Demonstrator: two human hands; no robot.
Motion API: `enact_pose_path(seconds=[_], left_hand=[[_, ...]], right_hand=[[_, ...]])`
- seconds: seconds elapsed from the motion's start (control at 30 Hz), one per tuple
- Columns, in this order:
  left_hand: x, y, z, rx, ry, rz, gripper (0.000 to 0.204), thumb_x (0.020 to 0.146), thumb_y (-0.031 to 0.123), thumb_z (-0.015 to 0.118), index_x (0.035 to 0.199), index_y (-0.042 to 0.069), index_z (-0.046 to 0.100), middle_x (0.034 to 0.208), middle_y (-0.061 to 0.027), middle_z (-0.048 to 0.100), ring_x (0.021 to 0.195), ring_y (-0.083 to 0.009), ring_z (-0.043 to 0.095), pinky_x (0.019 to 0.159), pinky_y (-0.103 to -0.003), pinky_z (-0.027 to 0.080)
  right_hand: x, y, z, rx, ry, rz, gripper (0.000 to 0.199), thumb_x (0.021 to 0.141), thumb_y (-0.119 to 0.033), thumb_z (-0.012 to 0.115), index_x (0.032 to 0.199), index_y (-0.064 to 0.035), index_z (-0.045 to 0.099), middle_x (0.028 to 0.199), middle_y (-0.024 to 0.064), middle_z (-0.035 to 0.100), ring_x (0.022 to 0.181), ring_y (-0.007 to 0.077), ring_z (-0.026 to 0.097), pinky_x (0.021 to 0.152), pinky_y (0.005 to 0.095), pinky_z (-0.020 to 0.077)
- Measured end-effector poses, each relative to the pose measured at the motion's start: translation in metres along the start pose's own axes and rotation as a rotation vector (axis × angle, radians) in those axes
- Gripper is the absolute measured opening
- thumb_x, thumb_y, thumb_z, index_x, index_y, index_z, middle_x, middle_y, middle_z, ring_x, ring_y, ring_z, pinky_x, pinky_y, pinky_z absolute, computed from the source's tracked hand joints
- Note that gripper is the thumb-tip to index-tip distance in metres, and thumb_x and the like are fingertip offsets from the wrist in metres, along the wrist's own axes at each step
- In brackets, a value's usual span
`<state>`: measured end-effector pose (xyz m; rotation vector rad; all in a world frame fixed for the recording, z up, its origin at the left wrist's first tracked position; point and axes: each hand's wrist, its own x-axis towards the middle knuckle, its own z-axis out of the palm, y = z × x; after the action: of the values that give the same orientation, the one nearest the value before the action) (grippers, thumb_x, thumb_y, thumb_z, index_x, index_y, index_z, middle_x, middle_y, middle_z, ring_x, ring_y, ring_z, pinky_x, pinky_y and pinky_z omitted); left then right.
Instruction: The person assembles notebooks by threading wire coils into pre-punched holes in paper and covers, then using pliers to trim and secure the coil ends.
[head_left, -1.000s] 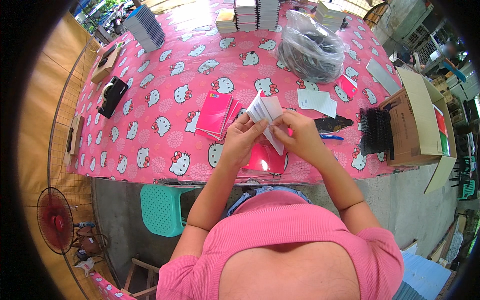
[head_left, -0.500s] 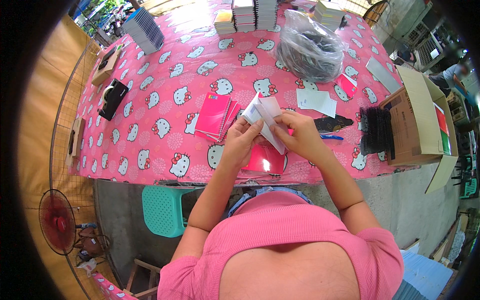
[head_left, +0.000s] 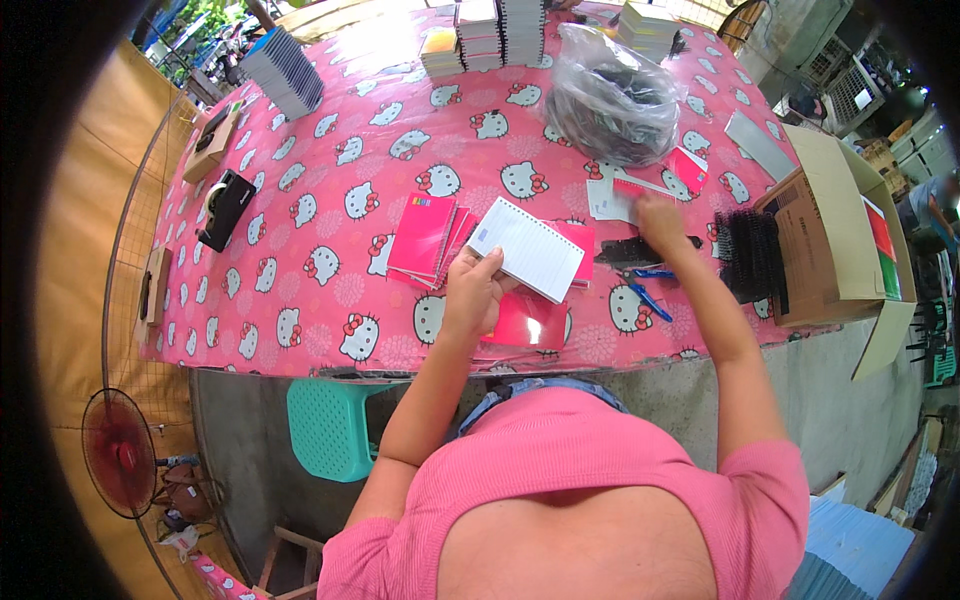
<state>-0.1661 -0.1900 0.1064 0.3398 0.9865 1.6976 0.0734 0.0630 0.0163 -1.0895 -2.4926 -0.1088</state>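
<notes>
Fingers of our left hand [head_left: 478,292] pinched the lower corner of a white lined notepad [head_left: 527,248], holding it tilted above red covers [head_left: 528,322] lying at the table edge. Our right hand [head_left: 659,216] lay on white sheets [head_left: 612,200] further out; we could not tell whether its fingers had closed. Beyond sat a clear bag of dark parts [head_left: 612,100], and an open brown carton [head_left: 830,235] stood at the right. A stack of pink booklets [head_left: 424,236] lay left of the notepad.
</notes>
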Motion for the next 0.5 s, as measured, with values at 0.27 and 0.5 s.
enact_pose_path(seconds=[0.27,0.5], left_hand=[[0.005,-0.009,0.0,-0.071,0.018,-0.016,0.027,0.093,0.002,0.044,0.119,-0.005,0.042,0.118,-0.0193,0.054,0.107,-0.0291,0.058,0.092,-0.045,0.05],[0.006,-0.014,0.015,-0.401,-0.087,-0.051,0.027,0.095,0.018,0.05,0.115,0.003,0.041,0.105,-0.0132,0.056,0.094,-0.0275,0.062,0.074,-0.045,0.056]], right_hand=[[0.017,-0.074,-0.089,0.181,0.261,-0.003,0.021,0.077,-0.003,0.054,0.097,-0.0019,0.06,0.096,0.017,0.063,0.091,0.0346,0.06,0.078,0.0422,0.0481],[-0.014,-0.196,-0.1,0.394,-0.058,-0.28,0.048,0.072,-0.013,0.067,0.117,-0.0078,0.052,0.091,0.0108,0.061,0.089,0.0293,0.059,0.074,0.0413,0.0452]])
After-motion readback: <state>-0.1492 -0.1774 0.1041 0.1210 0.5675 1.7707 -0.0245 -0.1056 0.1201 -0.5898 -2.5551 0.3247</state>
